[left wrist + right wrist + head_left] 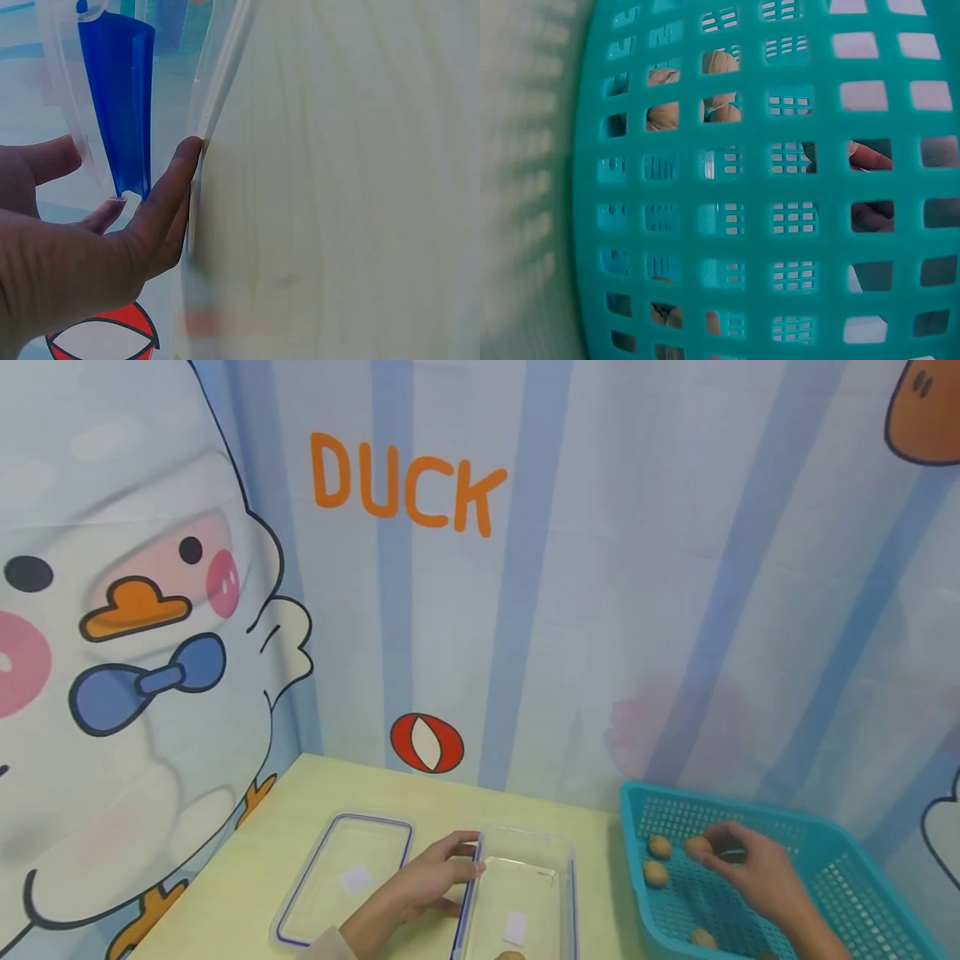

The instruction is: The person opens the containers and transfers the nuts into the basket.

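My right hand pinches a walnut between thumb and fingertips, inside the turquoise basket. More walnuts lie on the basket's floor around it. The right wrist view looks through the basket's holes, where part of the fingers and some walnuts show. On the left, my left hand holds the side of a clear plastic container, thumb at its rim. A blue locking flap sits between that thumb and the fingers. One walnut shows in the container at the frame's lower edge.
A clear lid with a blue seal lies flat on the pale table, left of the container. Behind the table hangs a striped cloth with a duck print. The basket stands at the right, near this cloth.
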{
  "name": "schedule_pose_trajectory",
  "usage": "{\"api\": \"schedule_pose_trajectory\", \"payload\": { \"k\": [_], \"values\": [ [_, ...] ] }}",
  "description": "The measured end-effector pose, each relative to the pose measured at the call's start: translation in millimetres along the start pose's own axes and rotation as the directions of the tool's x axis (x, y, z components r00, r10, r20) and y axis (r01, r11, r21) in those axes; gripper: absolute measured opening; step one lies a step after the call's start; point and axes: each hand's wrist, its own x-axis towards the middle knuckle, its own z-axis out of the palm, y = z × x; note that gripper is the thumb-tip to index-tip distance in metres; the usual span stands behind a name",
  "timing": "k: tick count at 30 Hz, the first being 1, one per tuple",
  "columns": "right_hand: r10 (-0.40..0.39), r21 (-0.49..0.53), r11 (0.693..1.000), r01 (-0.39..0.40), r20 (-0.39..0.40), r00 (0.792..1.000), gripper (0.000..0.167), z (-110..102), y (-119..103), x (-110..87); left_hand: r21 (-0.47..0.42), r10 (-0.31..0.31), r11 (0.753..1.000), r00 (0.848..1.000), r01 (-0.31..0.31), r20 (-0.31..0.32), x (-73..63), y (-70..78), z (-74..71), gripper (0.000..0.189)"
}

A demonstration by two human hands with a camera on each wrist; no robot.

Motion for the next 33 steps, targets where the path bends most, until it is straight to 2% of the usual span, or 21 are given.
{"api": "schedule_pose_trajectory", "payload": {
  "k": [9,18,23,26,29,33],
  "values": [
    [-0.031,-0.004,1.000,0.031,-0.013,0.999,0.041,4,9,-0.1,0.005,0.000,1.000,1.000,0.000,0.006,1.0,1.3,-0.4,0.062],
    [-0.061,-0.048,0.997,0.056,-0.108,0.992,0.041,4,3,-4.2,0.012,-0.008,1.000,1.000,0.008,-0.001,1.8,2.9,0.8,0.060],
    [-0.118,-0.024,0.993,0.116,-0.139,0.983,0.034,8,-26,-13.5,0.014,-0.012,1.000,1.000,0.012,-0.003,1.5,1.8,1.1,0.061],
    [-0.199,0.013,0.979,0.203,-0.134,0.971,0.025,16,-49,-16.6,0.012,-0.013,1.000,1.000,0.013,-0.003,1.2,0.9,0.9,0.061],
    [-0.292,0.080,0.950,0.303,-0.125,0.948,0.021,23,-72,-17.2,0.007,-0.008,1.000,1.000,0.008,-0.001,0.7,0.4,0.2,0.060],
    [-0.423,0.175,0.885,0.431,-0.085,0.902,0.020,36,-104,-18.4,0.001,0.000,1.000,1.000,0.000,0.004,-0.2,0.0,-0.8,0.061]
  ]
}}
